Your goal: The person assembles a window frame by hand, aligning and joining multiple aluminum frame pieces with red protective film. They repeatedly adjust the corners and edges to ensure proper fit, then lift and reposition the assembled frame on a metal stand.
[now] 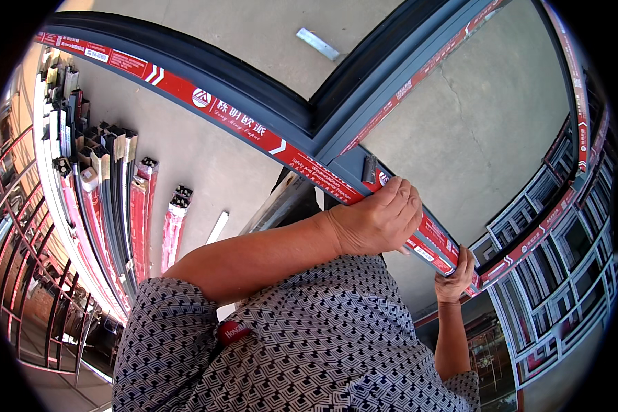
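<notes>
Head view. Item: a dark window frame (161, 79), red-taped, stood in front of the patterned shirt (309, 329). Item: a short bar (436, 237), red-taped, lay along the frame's near rail. Left hand (378, 218): grip clamped over the bar's middle; whether it also caught the rail could not be told. Right hand (455, 278): curled at the bar's lower end, firmness not shown. Surroundings: long bars (144, 220) left, stacked frames (549, 281) right. Risk, as judged: uneven pressure or sliding tape could have skewed the bar off the rail.
</notes>
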`<state>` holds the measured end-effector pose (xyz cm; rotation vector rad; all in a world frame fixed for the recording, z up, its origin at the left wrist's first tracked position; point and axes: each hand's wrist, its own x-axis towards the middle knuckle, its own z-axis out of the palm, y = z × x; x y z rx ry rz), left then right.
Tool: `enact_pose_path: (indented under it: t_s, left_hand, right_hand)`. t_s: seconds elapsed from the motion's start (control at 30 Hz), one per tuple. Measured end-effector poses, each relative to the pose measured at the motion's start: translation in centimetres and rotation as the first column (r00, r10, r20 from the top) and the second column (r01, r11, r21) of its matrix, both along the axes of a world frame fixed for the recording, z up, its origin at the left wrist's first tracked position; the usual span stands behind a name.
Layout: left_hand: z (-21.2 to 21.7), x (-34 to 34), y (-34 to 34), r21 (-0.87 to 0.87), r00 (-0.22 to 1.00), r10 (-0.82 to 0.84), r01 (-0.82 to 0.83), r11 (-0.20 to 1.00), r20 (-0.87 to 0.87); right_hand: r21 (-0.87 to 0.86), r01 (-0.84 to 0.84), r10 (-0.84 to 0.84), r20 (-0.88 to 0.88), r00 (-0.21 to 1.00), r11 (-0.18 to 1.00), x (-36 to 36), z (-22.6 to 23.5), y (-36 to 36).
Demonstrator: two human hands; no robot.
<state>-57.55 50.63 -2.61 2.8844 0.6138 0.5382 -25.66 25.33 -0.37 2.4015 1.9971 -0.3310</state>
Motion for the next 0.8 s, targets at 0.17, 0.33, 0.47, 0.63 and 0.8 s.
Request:
enact_pose_path:
  t_s: [0.17,0.33,0.47,0.63,0.8]
  left_hand:
    - [0.6,-0.3,0.3,-0.094,1.000,0.004,-0.005,0.996,-0.007]
    - [2.0,-0.3,1.2,-0.189,0.998,-0.034,0.025,0.982,-0.045]
    - [3.0,0.0,1.3,-0.220,0.996,-0.036,0.018,0.975,-0.076]
    - [3.7,0.1,1.4,-0.207,0.978,-0.038,-0.005,0.978,-0.205]
    - [4.7,1.3,1.0,-0.175,0.939,-0.025,-0.038,0.984,-0.344]
  right_hand:
    - [0.000,0.037,-0.037,-0.005,0.999,0.999,-0.8,-0.2,0.5]
    - [-0.006,0.057,-0.058,-0.040,0.998,0.998,-1.7,0.7,1.9]
    - [0.009,0.080,-0.079,-0.071,0.994,0.997,-2.0,1.7,2.5]
    - [0.062,0.083,-0.074,-0.134,0.988,0.995,-1.9,0.9,2.3]
    - [0.144,0.076,-0.046,-0.202,0.978,0.987,-1.8,0.4,2.3]
